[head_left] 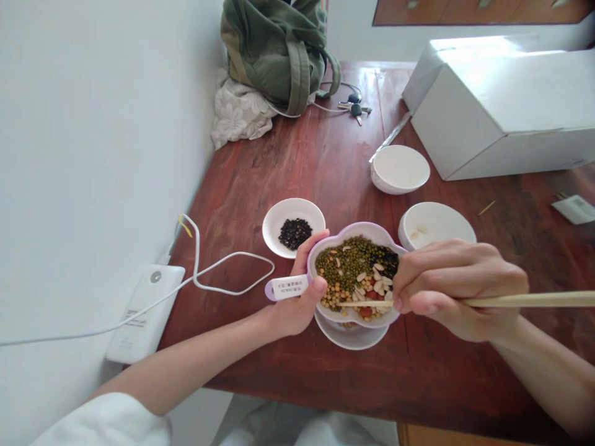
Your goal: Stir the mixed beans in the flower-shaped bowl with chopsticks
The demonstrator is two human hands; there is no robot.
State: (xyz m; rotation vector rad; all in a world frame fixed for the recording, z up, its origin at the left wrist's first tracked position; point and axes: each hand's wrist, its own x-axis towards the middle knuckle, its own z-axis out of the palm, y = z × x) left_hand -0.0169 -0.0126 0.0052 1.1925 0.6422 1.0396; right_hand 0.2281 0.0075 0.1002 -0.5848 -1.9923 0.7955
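My left hand grips a lilac-rimmed, flower-shaped bowl, thumb over its edge beside a labelled tab. Inside lie green mung beans, yellow soybeans, black beans, white peanuts and a few red pieces. Pale wooden chopsticks are held in my right hand, closed at the bowl's right edge; their tips reach in among the beans. Below the flower-shaped bowl, a white dish is partly covered. Black beans fill the middle of a small white bowl behind my left hand.
A white bowl with a few pale bits stands behind my right hand, another white bowl farther back. Around the table are a large white box, keys, a green bag, and a white power bank with its cable.
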